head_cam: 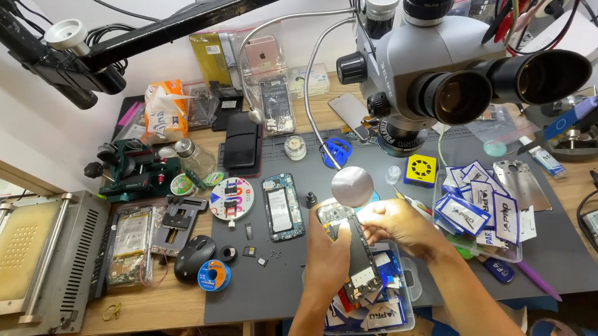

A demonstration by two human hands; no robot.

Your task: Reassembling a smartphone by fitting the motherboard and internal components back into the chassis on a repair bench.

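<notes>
- The opened phone [352,247] sits at lower centre of the frame, held up over the dark grey work mat [281,281], its circuit boards facing the camera and its long axis running roughly top to bottom.
- The left hand [327,258] grips it from the left side — fingers curled shut around the edge of the body, thumb across the lower part.
- The right hand [397,224] meets the phone at its upper right corner; the fingers are pinched together there, though what they pinch is too small to tell.
- Just below the hands, a clear plastic tray [402,305] holds blue-and-white packets.
- A second opened phone [283,207] lies flat on the mat, left of the hands and well apart from them.
- A round silver disc [353,186] on a bent stalk stands just above the held phone.
- The grey microscope [443,64] fills the upper right of the frame — its two eyepieces point right.
- A black mouse [193,257] rests at the mat's left edge, beside a blue roll of wire [214,275].
</notes>
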